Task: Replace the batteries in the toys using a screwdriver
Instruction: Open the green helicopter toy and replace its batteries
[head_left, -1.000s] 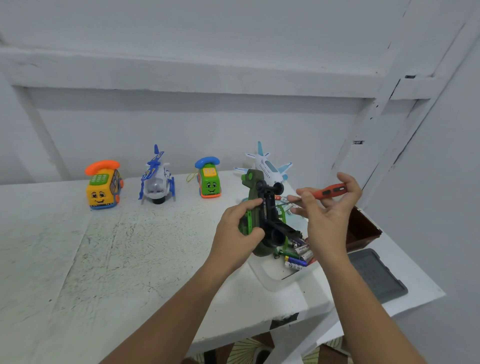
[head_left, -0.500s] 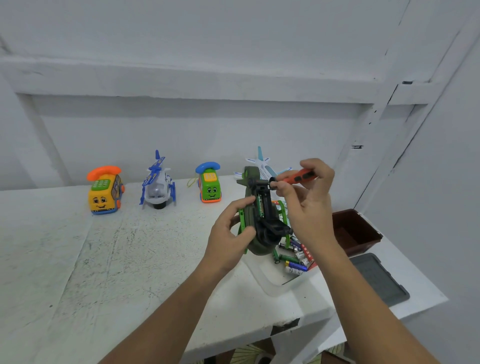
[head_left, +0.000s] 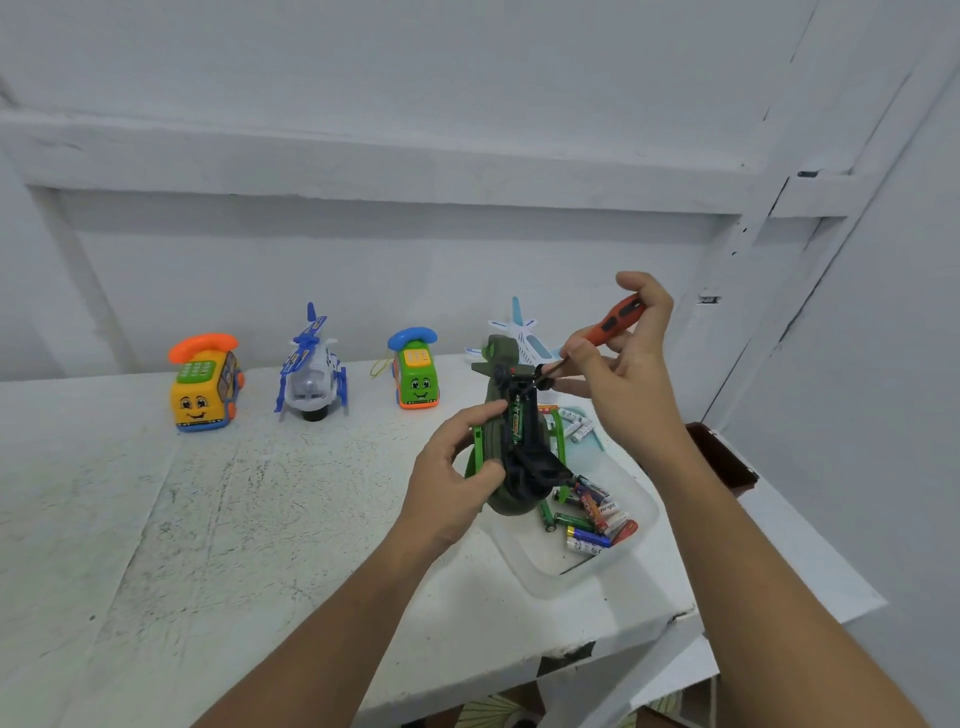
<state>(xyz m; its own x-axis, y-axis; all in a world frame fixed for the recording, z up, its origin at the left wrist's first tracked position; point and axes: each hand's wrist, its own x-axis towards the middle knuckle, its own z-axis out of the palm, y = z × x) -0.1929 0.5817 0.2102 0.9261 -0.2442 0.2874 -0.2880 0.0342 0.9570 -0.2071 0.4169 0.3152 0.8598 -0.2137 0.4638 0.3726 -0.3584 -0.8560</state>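
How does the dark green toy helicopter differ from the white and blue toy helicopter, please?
The left hand grips the dark green toy helicopter; the white and blue toy helicopter stands on the table. The green one's belly shows a battery; the white one's belly faces down. Both are toys.

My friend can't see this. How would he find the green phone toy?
Toys line the back of the white table. The green phone toy stands right of the blue-and-white helicopter. Its handset is blue; the yellow phone toy has an orange one.
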